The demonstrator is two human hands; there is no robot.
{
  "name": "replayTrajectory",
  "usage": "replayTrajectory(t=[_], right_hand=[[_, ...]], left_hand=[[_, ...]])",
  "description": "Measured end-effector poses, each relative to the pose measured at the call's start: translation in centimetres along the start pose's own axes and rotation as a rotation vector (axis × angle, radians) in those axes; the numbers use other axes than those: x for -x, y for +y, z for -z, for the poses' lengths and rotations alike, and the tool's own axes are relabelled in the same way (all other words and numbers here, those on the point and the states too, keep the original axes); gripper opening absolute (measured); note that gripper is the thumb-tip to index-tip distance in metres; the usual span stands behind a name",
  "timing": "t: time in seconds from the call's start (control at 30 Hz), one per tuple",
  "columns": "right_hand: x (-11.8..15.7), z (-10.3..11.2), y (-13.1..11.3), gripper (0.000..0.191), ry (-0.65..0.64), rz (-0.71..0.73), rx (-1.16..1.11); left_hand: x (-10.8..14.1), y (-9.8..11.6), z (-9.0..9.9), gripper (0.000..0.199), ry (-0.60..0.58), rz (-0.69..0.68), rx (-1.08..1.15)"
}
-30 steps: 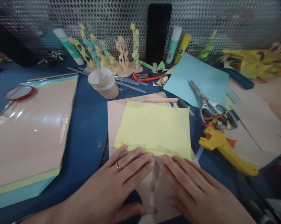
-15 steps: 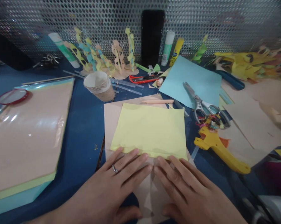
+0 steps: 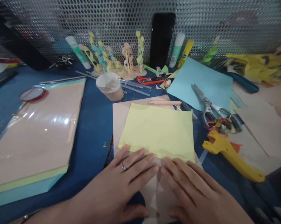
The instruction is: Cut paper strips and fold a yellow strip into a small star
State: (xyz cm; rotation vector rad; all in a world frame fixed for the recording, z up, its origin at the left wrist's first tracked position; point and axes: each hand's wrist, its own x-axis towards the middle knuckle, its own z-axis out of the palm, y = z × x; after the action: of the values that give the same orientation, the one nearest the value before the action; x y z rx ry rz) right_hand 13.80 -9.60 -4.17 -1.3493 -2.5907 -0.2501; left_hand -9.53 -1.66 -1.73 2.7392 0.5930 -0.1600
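A sheet of yellow paper (image 3: 159,130) lies in front of me on top of a pale pink sheet (image 3: 119,113). The fingertips of my left hand (image 3: 128,180), which wears a ring, rest flat along its near edge. Beside it, my right hand (image 3: 192,186) presses its fingertips on the right part of that same edge, which looks narrowly folded. Both hands have their fingers stretched out and grip nothing. A rolled pink paper stick (image 3: 166,102) lies just beyond the yellow sheet.
To the right are scissors (image 3: 209,105) on blue paper (image 3: 198,82) and a yellow glue gun (image 3: 234,155). Left lies a plastic sleeve of coloured paper (image 3: 42,130). Behind stand a paper cup (image 3: 110,87), paper-spiral models (image 3: 128,59), a red cutter (image 3: 152,80), a phone (image 3: 162,39) and glue sticks (image 3: 177,49).
The whole scene has shifted right in the picture as the head camera turned a little left. Both hands stay at the yellow paper's near edge, with no clear movement against it.
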Motion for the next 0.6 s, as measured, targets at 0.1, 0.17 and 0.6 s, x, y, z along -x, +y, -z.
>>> replayTrajectory(t=[0.1,0.17,0.6], right_hand=[[0.02,0.09,0.01,0.048,-0.001,-0.003,-0.001],[0.03,0.17,0.01,0.048,-0.007,-0.005,0.001],[-0.58,0.40,0.11,0.059,-0.068,-0.010,-0.025]], left_hand=[[-0.03,0.00,0.05,0.082,0.004,0.005,0.011],[0.00,0.02,0.04,0.083,0.008,0.007,0.010],[-0.03,0.00,0.11,0.085,-0.011,-0.004,-0.054]])
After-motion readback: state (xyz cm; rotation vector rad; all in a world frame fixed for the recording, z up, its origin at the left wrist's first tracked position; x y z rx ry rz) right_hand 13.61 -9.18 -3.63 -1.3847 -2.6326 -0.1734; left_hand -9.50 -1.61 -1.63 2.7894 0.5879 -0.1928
